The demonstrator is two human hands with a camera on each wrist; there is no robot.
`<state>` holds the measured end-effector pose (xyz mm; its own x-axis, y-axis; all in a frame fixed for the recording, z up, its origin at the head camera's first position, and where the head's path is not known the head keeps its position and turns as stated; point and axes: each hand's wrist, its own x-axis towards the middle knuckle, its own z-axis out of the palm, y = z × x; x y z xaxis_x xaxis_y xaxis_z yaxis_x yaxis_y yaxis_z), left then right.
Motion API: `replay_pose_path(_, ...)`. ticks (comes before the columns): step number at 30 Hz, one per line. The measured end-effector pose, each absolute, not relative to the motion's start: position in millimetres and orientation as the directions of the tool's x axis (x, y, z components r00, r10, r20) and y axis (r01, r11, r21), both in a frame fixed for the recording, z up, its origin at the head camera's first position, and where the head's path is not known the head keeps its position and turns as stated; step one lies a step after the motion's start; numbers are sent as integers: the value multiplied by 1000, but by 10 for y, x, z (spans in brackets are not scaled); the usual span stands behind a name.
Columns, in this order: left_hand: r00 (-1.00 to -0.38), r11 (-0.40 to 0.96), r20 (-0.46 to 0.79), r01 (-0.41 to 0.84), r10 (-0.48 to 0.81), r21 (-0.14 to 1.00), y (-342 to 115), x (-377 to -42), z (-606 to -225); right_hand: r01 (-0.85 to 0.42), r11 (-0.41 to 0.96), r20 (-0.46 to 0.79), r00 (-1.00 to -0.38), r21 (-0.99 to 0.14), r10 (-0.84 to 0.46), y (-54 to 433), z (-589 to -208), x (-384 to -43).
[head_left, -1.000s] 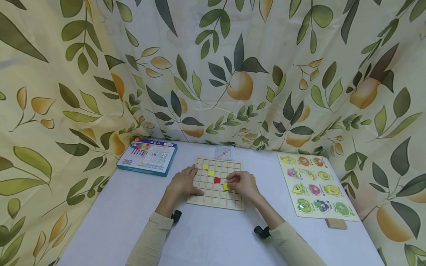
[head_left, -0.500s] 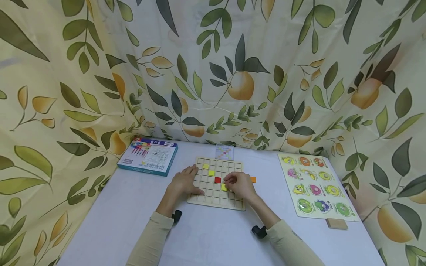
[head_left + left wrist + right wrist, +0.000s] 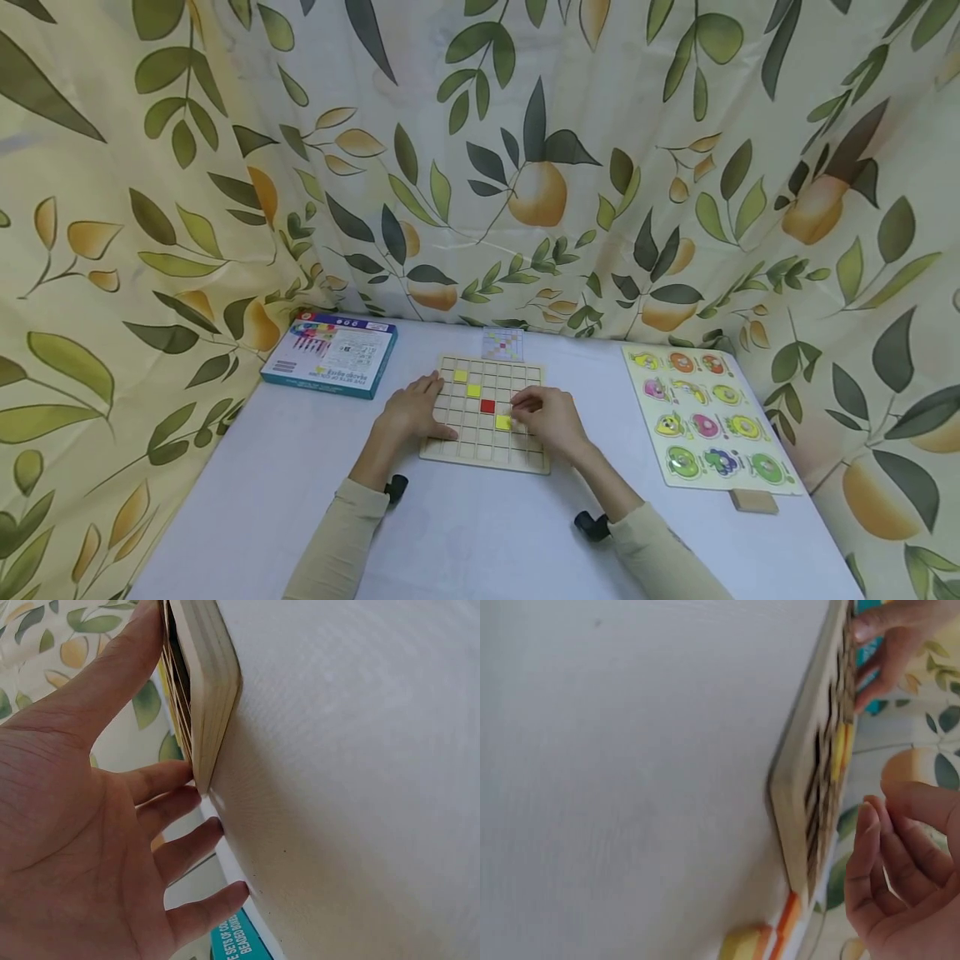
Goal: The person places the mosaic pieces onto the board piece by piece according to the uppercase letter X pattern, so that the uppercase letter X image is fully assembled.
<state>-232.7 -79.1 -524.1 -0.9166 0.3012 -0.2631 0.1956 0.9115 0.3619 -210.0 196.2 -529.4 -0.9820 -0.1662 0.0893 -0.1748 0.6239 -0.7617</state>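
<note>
A square wooden grid board [image 3: 450,457] lies on the white table. Two yellow tiles, a red tile [image 3: 487,407] and another yellow tile [image 3: 503,422] run diagonally across its cells. My left hand [image 3: 408,412] rests at the board's left side; the left wrist view shows the thumb over its top face and the fingers extended at its edge. Over the right part of the board hovers my right hand [image 3: 551,421], close beside the lower yellow tile. In the right wrist view its fingers [image 3: 907,874] are bent loosely, with nothing visible between the tips.
A small printed grid card [image 3: 502,343] lies behind the board. At the back left is a flat boxed set [image 3: 330,354]. A fruit puzzle board [image 3: 708,417] and a wooden block [image 3: 753,501] stand at right. Orange pieces [image 3: 787,919] and a yellow piece [image 3: 741,943] lie beside the grid board.
The lower yellow tile, earlier at my right fingertips and farther right, now sits in its cell. My right hand has let go and drawn slightly right. The left hand has stayed put.
</note>
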Motion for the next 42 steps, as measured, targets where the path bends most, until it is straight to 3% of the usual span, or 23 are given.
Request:
replay_pose_path(10,-916,909,-273,179,293,376,-796,-2337,-5242,-230,641,215,-971,-732,-103,2201,-5178,-1994)
replay_pose_path(16,-915,909,-273,182,296,376,-813,-2344,-5225,-207,662,225,-972,-720,-59,2340,-5130,-1951)
replay_pose_path(31,-913,910,-272,193,303,366,-792,-2324,-5244,-57,731,78,-997,-680,-6,2722,-5202,-1687)
replay_pose_path(42,-912,905,-270,193,307,378,-773,-2314,-5218,63,840,-114,-994,-539,2,2817,-5356,-1526)
